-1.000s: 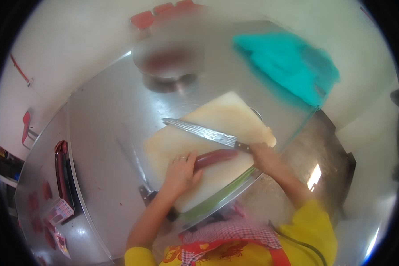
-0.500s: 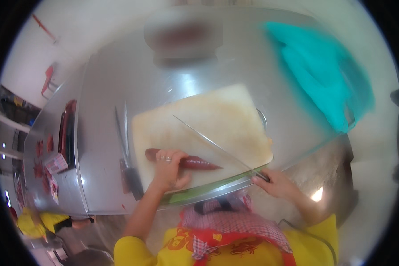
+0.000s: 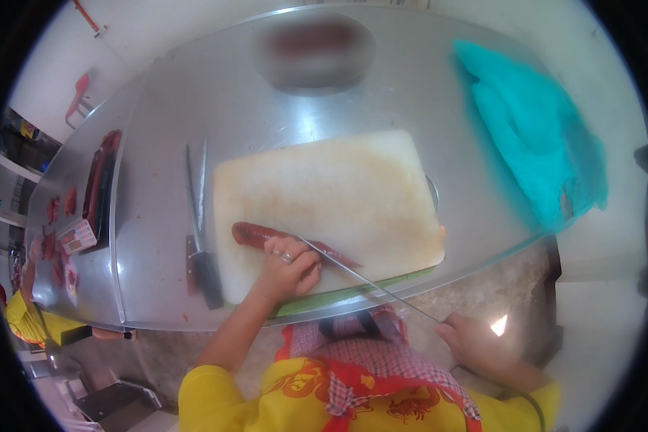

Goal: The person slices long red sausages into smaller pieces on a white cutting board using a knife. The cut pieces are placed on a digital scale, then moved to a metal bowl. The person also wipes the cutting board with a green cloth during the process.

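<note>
A long, tapered dark red piece of meat lies slantwise on a worn white cutting board. My left hand, a ring on one finger, presses down on its near side with curled fingers. In my right hand, off the board's near right side, is a long thin knife. The blade slants up to the left across the meat, close to my left fingers, and its tip reaches just beyond the meat. My right fingers wrap round the handle, which is mostly hidden.
Left of the board lie a dark-handled knife and a long thin rod or blade beside it. A blurred bowl of red contents stands far back. A teal plastic bag lies right. Farther left are a tray, red pieces and a yellow-clad person.
My right hand has pulled back toward me and to the right, drawing the knife with it. The blade now crosses the meat. My left hand has shifted right along the meat, its fingers curled tighter.
</note>
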Tool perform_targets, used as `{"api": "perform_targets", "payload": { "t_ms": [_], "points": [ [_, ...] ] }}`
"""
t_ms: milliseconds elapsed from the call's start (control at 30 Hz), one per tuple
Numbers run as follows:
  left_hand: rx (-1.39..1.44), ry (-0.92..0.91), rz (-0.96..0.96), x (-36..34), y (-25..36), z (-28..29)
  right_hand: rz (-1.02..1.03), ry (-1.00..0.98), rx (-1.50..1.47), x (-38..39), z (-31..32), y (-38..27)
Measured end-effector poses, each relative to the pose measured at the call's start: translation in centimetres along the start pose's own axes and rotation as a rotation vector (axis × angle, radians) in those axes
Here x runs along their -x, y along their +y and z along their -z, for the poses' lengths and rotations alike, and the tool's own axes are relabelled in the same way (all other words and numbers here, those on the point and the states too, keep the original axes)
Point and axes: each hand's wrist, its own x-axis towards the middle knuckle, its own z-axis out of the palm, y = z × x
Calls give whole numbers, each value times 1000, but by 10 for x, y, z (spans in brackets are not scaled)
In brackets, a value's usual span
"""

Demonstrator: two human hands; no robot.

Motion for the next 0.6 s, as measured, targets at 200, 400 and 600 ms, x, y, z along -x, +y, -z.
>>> {"api": "perform_targets", "payload": {
  "t_ms": [200,400,600],
  "points": [
    [55,22,57,3,-2,-3,198,41,70,-37,-19,-13],
    [68,-41,46,5,-2,4,137,-12,-90,-118,-54,-59],
    [40,14,-32,9,-12,15,109,73,-192,-55,-42,-26]
  ]
}}
